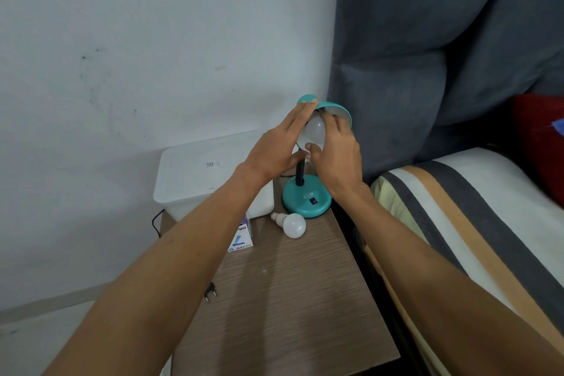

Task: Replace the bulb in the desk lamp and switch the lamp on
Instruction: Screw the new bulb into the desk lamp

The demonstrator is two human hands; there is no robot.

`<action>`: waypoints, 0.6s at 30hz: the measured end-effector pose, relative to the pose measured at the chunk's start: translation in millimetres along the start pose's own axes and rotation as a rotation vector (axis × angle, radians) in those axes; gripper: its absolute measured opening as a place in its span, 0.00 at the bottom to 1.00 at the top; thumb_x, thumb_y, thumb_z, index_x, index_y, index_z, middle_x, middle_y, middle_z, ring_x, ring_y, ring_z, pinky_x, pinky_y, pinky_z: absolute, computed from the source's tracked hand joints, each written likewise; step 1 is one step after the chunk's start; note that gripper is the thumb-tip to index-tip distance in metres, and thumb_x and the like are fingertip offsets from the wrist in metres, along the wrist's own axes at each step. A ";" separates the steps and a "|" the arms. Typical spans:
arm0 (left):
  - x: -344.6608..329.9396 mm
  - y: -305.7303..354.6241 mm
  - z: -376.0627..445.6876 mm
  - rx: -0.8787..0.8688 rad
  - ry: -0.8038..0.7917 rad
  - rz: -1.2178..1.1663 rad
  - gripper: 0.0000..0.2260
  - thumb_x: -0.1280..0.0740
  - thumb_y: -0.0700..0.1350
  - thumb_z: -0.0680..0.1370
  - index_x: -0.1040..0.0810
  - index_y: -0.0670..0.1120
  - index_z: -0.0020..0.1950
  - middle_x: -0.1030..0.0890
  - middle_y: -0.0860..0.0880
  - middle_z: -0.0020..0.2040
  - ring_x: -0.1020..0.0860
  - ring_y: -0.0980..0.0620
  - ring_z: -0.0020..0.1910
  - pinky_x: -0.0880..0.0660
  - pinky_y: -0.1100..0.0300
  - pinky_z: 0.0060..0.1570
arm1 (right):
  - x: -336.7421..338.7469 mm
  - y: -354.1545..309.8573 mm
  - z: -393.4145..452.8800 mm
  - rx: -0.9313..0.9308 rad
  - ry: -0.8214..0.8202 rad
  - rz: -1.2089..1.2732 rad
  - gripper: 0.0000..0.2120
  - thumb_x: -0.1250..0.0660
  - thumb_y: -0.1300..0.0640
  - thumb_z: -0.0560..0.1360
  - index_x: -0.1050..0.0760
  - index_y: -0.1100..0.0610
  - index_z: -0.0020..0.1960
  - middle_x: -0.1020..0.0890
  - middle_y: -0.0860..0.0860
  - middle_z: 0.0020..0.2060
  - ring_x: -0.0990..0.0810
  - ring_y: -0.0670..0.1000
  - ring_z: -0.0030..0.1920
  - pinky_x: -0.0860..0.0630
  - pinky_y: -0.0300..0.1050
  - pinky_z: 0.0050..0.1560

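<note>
Teal lamp shade (341, 111) with white inner face, teal lamp base (306, 199) with pale lettering and a black switch, black lamp stem (300, 173); white frosted bulb in shade (316, 131), white spare bulb (293, 225) on brown wood-grain table (287, 308). White translucent storage box (201, 171), small white-blue-purple bulb carton (242, 238), black plug (210, 290). Wall (137, 40) pale bluish-white with dark scuffs, headboard (427, 40) grey-blue, bedsheet (464, 223) striped cream, grey, tan, red cloth (537, 137) at right.
</note>
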State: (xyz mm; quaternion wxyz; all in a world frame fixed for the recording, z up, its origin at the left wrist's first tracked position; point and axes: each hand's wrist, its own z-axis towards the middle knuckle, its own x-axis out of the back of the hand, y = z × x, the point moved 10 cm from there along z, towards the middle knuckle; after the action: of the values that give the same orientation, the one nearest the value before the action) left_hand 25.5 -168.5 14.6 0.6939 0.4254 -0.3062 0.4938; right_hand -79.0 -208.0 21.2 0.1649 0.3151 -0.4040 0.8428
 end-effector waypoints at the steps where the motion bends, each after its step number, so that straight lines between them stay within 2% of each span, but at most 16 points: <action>1: -0.6 -0.5 -0.2 0.002 0.000 0.001 0.45 0.22 0.44 0.75 0.47 0.48 0.84 0.40 0.44 0.83 0.21 0.36 0.65 0.19 0.43 0.59 | 0.1 2.6 1.5 -0.018 0.004 0.024 0.29 0.26 0.56 0.74 0.31 0.56 0.72 0.24 0.56 0.65 0.21 0.60 0.61 0.24 0.53 0.58; 6: -1.2 -3.0 3.9 0.009 0.004 0.013 0.46 0.22 0.45 0.75 0.49 0.50 0.84 0.41 0.45 0.83 0.21 0.37 0.65 0.18 0.42 0.56 | -1.2 29.8 3.4 -0.318 -0.010 0.287 0.26 0.30 0.48 0.77 0.29 0.58 0.72 0.17 0.58 0.57 0.18 0.57 0.57 0.28 0.39 0.52; 8: -1.8 -3.1 4.3 0.008 0.002 0.014 0.47 0.22 0.44 0.74 0.49 0.51 0.84 0.41 0.47 0.83 0.22 0.37 0.66 0.18 0.41 0.55 | 6.3 22.4 3.8 -0.249 0.006 0.226 0.27 0.29 0.49 0.77 0.29 0.58 0.71 0.18 0.58 0.59 0.19 0.57 0.58 0.27 0.41 0.53; 12: -3.0 -3.8 2.5 0.016 0.007 0.010 0.48 0.22 0.43 0.74 0.50 0.52 0.84 0.41 0.47 0.83 0.20 0.36 0.63 0.18 0.41 0.55 | 5.3 -4.9 5.6 0.053 -0.008 0.003 0.28 0.25 0.58 0.73 0.30 0.56 0.71 0.25 0.56 0.66 0.22 0.59 0.62 0.24 0.50 0.57; 14: -2.8 -2.3 1.9 0.010 0.011 0.008 0.47 0.22 0.43 0.75 0.49 0.51 0.84 0.41 0.46 0.83 0.20 0.36 0.63 0.18 0.41 0.56 | 2.6 -3.2 5.6 0.049 -0.011 -0.002 0.29 0.26 0.61 0.72 0.29 0.56 0.71 0.23 0.57 0.65 0.22 0.59 0.61 0.24 0.50 0.57; 18: -2.4 -2.5 4.1 0.003 0.012 0.018 0.47 0.22 0.43 0.74 0.49 0.51 0.84 0.40 0.46 0.83 0.20 0.35 0.61 0.18 0.41 0.54 | 6.4 11.0 6.4 -0.137 0.022 0.230 0.27 0.26 0.58 0.74 0.27 0.52 0.71 0.19 0.53 0.62 0.20 0.56 0.59 0.27 0.43 0.59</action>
State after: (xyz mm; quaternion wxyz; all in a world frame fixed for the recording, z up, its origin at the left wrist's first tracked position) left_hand 27.1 -173.6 13.7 0.6906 0.4209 -0.3049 0.5030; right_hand -87.1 -219.7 22.1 0.0928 0.2453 -0.4922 0.8301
